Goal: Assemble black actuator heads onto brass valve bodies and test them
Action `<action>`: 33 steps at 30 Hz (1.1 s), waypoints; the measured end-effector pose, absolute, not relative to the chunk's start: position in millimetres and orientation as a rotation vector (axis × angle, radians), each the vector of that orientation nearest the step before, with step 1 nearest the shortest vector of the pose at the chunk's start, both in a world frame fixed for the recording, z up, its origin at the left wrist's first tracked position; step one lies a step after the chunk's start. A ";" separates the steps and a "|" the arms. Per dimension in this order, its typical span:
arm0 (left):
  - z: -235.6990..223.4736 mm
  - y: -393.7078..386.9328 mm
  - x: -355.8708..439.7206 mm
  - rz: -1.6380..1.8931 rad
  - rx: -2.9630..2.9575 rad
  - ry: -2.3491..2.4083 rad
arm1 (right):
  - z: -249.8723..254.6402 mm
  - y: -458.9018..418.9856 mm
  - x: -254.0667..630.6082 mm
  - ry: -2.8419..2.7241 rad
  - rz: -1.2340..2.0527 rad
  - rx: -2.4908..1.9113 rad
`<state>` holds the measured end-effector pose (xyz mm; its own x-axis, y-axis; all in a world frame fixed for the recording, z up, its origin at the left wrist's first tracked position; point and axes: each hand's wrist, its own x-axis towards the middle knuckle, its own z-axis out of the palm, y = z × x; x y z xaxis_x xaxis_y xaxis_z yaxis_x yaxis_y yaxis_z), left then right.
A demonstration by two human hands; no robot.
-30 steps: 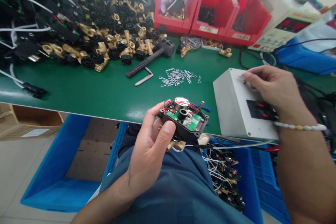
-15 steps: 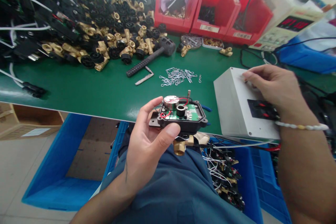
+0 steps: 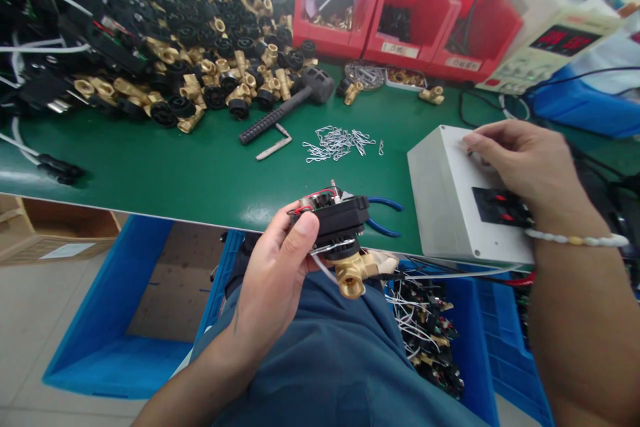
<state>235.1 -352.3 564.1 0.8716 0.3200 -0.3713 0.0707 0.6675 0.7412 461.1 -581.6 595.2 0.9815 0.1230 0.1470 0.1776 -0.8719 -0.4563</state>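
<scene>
My left hand (image 3: 273, 267) is closed around a motorized valve, thumb along the near side of its black housing (image 3: 343, 219). The housing is tilted, so its circuit board is mostly hidden; red wires show at the top. Beneath it hangs the brass valve body (image 3: 351, 273). On top of a grey control box (image 3: 437, 190), my right hand (image 3: 523, 157) pinches a small switch (image 3: 469, 152), which the fingers largely cover. Black-and-red terminals (image 3: 500, 207) sit beside that hand. Blue-handled pliers (image 3: 385, 203) lie behind the valve, partly hidden.
A black mallet (image 3: 290, 110), an L-shaped hex key (image 3: 274, 149) and a pile of spring clips (image 3: 337, 143) lie on the green bench (image 3: 200, 173). Brass valves (image 3: 243, 90) are heaped at the left. Red bins (image 3: 400, 47) and a power supply (image 3: 560, 40) stand behind; blue crates (image 3: 95, 360) are below.
My left hand has tilted the valve, turning the board's open face out of sight and showing more of the brass body and pliers. My right hand stays at the switch; the power supply's display reading differs.
</scene>
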 end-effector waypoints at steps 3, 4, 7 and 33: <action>564.0 -352.5 235.1 0.147 0.836 0.519 | 595.4 -581.0 460.7 -0.178 -0.149 -2.663; 564.0 -352.6 235.0 0.145 0.837 0.521 | 595.1 -581.3 461.0 -0.177 -0.151 -2.664; 564.1 -352.8 234.8 0.144 0.839 0.526 | 593.9 -582.6 463.0 -0.203 -0.158 -2.643; 561.6 -351.2 235.7 0.084 0.806 0.482 | 593.1 -576.4 460.3 -0.170 -0.169 -2.641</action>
<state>235.7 -351.2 561.6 0.8890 0.2522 -0.3822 0.1081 0.6955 0.7104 460.3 -576.4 593.1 0.9847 0.0901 0.1494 0.1500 -0.8747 -0.4608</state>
